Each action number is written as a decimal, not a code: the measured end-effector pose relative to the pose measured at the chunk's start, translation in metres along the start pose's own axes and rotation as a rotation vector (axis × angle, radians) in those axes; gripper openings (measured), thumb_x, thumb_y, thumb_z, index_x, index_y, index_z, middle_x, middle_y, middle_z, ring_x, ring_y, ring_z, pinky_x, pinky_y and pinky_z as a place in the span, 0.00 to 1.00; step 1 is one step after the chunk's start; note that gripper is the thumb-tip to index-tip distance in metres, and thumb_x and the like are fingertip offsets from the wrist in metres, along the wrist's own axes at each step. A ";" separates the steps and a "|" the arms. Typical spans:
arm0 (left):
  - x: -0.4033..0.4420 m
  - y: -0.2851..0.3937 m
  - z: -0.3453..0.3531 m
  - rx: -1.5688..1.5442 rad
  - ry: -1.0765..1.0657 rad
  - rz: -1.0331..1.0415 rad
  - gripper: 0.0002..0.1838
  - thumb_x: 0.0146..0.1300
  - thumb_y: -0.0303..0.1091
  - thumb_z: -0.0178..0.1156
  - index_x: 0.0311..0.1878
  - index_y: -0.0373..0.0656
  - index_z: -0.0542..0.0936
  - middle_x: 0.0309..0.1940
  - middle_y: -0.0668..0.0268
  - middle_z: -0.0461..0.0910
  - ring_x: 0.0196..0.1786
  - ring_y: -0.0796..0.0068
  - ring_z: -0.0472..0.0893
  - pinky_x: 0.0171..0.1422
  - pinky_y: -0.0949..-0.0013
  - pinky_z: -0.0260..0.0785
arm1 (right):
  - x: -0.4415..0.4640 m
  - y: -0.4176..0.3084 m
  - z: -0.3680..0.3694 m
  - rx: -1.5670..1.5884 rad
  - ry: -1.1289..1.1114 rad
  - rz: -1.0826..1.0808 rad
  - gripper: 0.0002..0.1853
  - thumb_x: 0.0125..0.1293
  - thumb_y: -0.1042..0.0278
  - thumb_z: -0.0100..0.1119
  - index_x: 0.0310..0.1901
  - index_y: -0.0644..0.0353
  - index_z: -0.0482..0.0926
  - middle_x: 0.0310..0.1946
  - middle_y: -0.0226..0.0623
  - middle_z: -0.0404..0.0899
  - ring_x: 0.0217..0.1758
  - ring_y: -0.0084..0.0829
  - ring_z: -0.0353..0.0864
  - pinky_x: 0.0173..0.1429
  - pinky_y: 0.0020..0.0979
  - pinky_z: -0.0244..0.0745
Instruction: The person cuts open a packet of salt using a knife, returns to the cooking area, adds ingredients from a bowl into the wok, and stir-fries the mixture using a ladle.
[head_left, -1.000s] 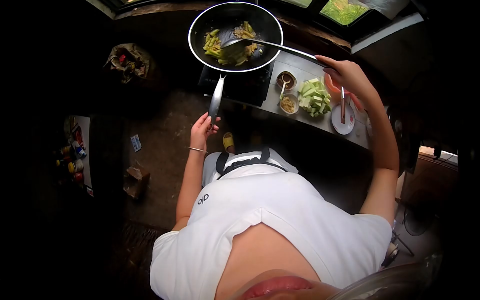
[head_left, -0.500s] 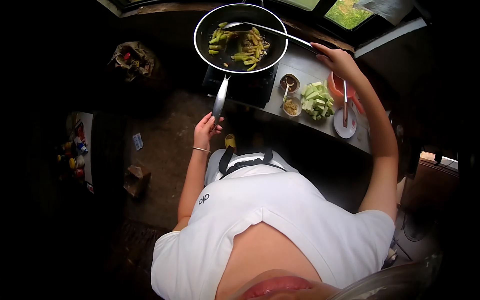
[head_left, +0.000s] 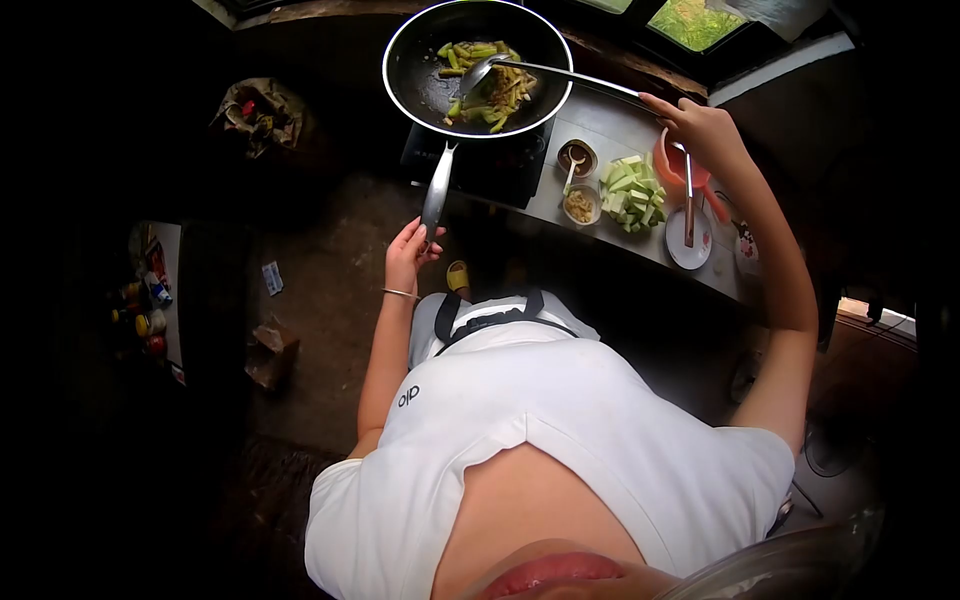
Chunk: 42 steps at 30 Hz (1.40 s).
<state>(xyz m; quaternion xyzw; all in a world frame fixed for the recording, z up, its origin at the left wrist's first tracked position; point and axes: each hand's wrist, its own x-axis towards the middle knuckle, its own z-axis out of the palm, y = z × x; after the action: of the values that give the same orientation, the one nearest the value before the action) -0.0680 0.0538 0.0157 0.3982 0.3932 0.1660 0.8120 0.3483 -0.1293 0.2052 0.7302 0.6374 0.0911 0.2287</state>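
Observation:
My left hand [head_left: 408,256] is wrapped round the end of the handle of a dark wok [head_left: 420,85] with a white rim. Green vegetable pieces [head_left: 505,95] lie in the middle and right of the wok. My right hand [head_left: 700,130] grips the far end of a long metal spatula [head_left: 580,77], whose blade rests among the pieces. Under the wok is a black cooktop [head_left: 480,170]. To its right stand a bowl of dark sauce [head_left: 574,150] with a white spoon in it, a small bowl of chopped bits [head_left: 579,206] and a heap of pale green cut pieces [head_left: 632,193].
An orange-red basin [head_left: 668,165] and a white plate [head_left: 700,247] with a brown-handled utensil across it are on the counter [head_left: 545,205] at the right. At the left are a bag [head_left: 262,118], a side table with jars [head_left: 172,290] and a box [head_left: 271,358] on the floor.
The spatula blade has gone from the wok's upper left down towards its middle, and the vegetable pieces have shifted. My right hand has moved slightly right. My left hand still holds the handle.

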 end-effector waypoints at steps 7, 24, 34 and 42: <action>0.000 0.002 0.001 0.009 0.019 -0.007 0.19 0.67 0.34 0.51 0.59 0.37 0.70 0.43 0.59 0.81 0.31 0.81 0.78 0.36 0.79 0.72 | 0.028 -0.033 0.042 0.502 0.120 0.357 0.25 0.66 0.59 0.50 0.65 0.39 0.63 0.26 0.46 0.79 0.28 0.46 0.79 0.33 0.43 0.74; 0.002 0.000 -0.001 0.021 0.014 -0.013 0.20 0.66 0.35 0.52 0.59 0.37 0.70 0.42 0.59 0.81 0.31 0.80 0.79 0.36 0.78 0.73 | -0.033 -0.064 0.017 1.003 -0.053 0.421 0.22 0.67 0.60 0.50 0.63 0.47 0.67 0.26 0.51 0.78 0.31 0.44 0.80 0.40 0.38 0.72; 0.002 -0.003 0.000 0.027 0.036 -0.002 0.21 0.66 0.35 0.52 0.60 0.36 0.70 0.42 0.59 0.82 0.31 0.80 0.79 0.36 0.78 0.73 | -0.045 -0.014 -0.043 0.926 -0.195 0.204 0.22 0.65 0.66 0.53 0.61 0.48 0.71 0.28 0.41 0.79 0.30 0.31 0.78 0.41 0.30 0.72; 0.001 0.001 0.002 0.024 0.036 -0.007 0.20 0.67 0.35 0.52 0.59 0.37 0.70 0.41 0.60 0.82 0.31 0.81 0.78 0.36 0.78 0.72 | 0.015 -0.023 -0.003 0.742 0.000 0.230 0.21 0.66 0.59 0.53 0.61 0.43 0.69 0.29 0.42 0.80 0.32 0.39 0.80 0.38 0.38 0.73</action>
<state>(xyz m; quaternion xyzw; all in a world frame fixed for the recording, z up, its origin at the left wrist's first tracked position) -0.0659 0.0542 0.0164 0.4036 0.4112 0.1656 0.8004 0.3292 -0.1124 0.1952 0.8301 0.5409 -0.1204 -0.0628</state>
